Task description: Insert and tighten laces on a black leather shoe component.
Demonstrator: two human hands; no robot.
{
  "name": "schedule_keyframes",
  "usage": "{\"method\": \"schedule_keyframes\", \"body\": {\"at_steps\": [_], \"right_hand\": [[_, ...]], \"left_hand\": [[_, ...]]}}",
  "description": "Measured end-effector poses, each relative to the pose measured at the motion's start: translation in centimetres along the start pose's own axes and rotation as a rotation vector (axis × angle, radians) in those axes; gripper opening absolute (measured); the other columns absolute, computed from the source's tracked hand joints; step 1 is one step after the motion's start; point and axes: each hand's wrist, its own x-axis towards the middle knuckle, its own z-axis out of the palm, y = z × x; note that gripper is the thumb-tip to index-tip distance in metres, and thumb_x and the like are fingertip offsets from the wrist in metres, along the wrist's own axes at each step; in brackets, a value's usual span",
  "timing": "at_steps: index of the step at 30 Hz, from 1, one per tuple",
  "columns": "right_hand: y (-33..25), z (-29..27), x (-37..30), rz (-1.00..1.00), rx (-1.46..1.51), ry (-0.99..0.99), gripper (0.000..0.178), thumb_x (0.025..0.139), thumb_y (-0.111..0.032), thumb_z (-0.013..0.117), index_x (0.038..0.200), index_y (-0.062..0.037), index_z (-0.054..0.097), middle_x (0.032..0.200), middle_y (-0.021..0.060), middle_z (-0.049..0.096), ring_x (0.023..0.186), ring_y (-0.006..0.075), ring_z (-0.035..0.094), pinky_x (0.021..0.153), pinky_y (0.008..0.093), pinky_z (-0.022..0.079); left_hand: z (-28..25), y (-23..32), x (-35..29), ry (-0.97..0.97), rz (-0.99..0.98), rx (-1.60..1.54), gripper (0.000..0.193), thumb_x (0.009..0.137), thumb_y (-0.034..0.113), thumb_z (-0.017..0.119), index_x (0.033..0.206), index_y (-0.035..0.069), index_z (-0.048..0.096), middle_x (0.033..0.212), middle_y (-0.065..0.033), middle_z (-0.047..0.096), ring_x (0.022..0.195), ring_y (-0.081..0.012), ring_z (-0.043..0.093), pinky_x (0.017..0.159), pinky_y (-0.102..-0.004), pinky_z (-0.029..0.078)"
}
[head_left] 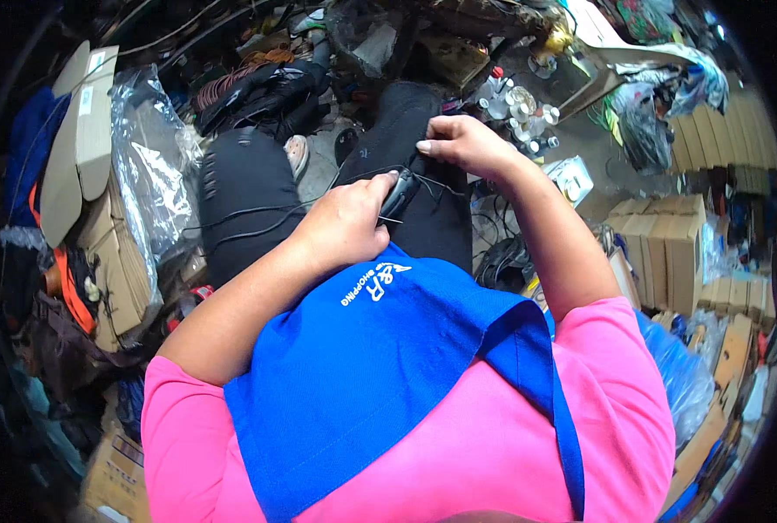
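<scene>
My left hand (345, 220) is closed round a small black object with a greyish rounded edge (397, 195), held over my right thigh; its kind is hard to make out. A thin pointed bit shows just below it. Thin black cords (253, 234) run from near this hand leftward across my legs, and another strand trails off the object to the right. Above and to the right, my right hand (468, 146) is pinched, its fingertips over the black trousers (403, 109). Whatever lies between those fingertips is too small to tell.
Clear plastic wrapping (149, 166) and cardboard (95, 131) stand on the left. Several white-capped bottles (521, 106) sit on the floor beyond my right hand. Stacked cardboard boxes (663, 240) and a blue plastic bag (680, 375) lie on the right. A blue apron (362, 375) covers my lap.
</scene>
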Motion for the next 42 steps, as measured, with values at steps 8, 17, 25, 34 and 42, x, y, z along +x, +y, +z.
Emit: {"method": "schedule_keyframes", "body": {"at_steps": [8,17,25,34,42], "right_hand": [[-0.1,2.5,-0.7,-0.057,-0.177,0.343,0.029,0.084,-0.022,0.07,0.104,-0.0038,0.059,0.077,0.0012,0.059,0.071,0.0083,0.052,0.067,0.0279,0.045],[-4.4,2.6,-1.8,0.036,-0.295,0.431,0.064,0.072,-0.035,0.079,0.121,-0.0066,0.051,0.085,0.0094,0.062,0.076,0.019,0.06,0.069,0.0318,0.048],[-4.9,1.5,0.1,0.114,-0.442,0.289,0.081,0.059,-0.041,0.082,0.12,0.0012,0.05,0.108,0.0226,0.063,0.102,0.0348,0.062,0.087,0.0392,0.049],[-3.4,1.8,-0.2,0.087,-0.304,0.123,0.03,0.079,-0.03,0.07,0.085,-0.002,0.064,0.072,0.0094,0.063,0.067,0.0182,0.059,0.067,0.0352,0.047],[-2.3,3.0,-0.4,0.161,-0.532,0.206,0.039,0.081,-0.048,0.062,0.097,-0.0129,0.069,0.094,0.0123,0.068,0.094,0.0309,0.064,0.082,0.044,0.048]], "left_hand": [[-4.9,-2.0,2.8,-0.058,0.207,-0.054,0.039,0.074,0.015,0.07,0.112,0.006,0.064,0.104,-0.0153,0.063,0.095,-0.0332,0.062,0.084,-0.0385,0.05],[-4.3,-7.7,11.0,0.031,0.015,-0.128,0.066,0.067,0.018,0.079,0.127,0.005,0.053,0.124,-0.0179,0.056,0.117,-0.0317,0.054,0.097,-0.0366,0.044],[-5.3,-8.1,13.1,-0.392,-0.128,-0.217,0.043,0.069,0.01,0.078,0.106,-0.003,0.06,0.093,-0.0087,0.067,0.087,-0.0152,0.06,0.082,-0.031,0.048],[-6.8,-8.0,10.5,-0.295,-0.05,-0.068,0.033,0.068,0.002,0.074,0.099,0.0,0.063,0.086,-0.0102,0.069,0.08,-0.0169,0.063,0.075,-0.0327,0.048],[-4.2,-6.4,11.7,-0.2,-0.124,0.299,0.039,0.063,0.019,0.08,0.096,0.004,0.064,0.09,-0.0165,0.066,0.093,-0.0336,0.063,0.08,-0.0421,0.049]]}}
